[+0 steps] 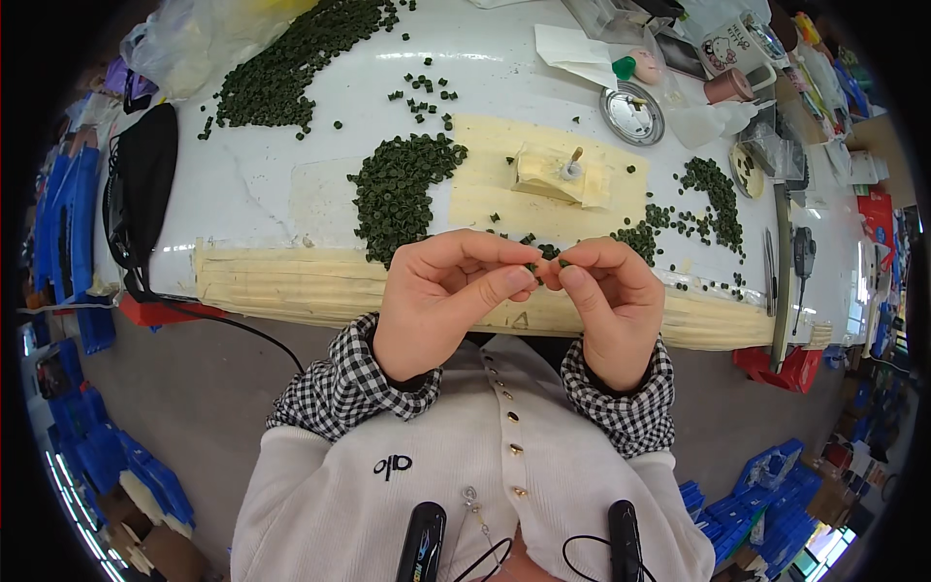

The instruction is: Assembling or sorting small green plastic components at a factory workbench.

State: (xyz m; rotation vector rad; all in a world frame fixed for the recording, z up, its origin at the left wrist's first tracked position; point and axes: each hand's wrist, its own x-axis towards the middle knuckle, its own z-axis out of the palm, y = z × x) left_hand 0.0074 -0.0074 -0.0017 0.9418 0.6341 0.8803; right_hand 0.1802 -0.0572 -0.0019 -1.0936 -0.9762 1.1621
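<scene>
Close together above the table's front edge, both my hands are pinched. My left hand (pixel 427 308) has a small dark green part (pixel 530 268) between thumb and forefinger. In the fingertips of my right hand (pixel 619 315) is another small dark green piece (pixel 564 262), mostly covered. The fingertips almost meet; whether the two pieces touch I cannot tell. Just beyond my left hand lies a heap of small dark green spool-like parts (pixel 393 194). Past my fingers, a taped block (pixel 558 177) with a small upright peg sits on a cream sheet (pixel 475 199).
A larger green heap (pixel 276 78) lies at the far left beside a plastic bag (pixel 208 44). More parts (pixel 713 199) spread on the right, near a round metal dish (pixel 632 114), tweezers (pixel 771 272) and a black tool (pixel 803 254). Cream tape (pixel 291 281) covers the table's front edge.
</scene>
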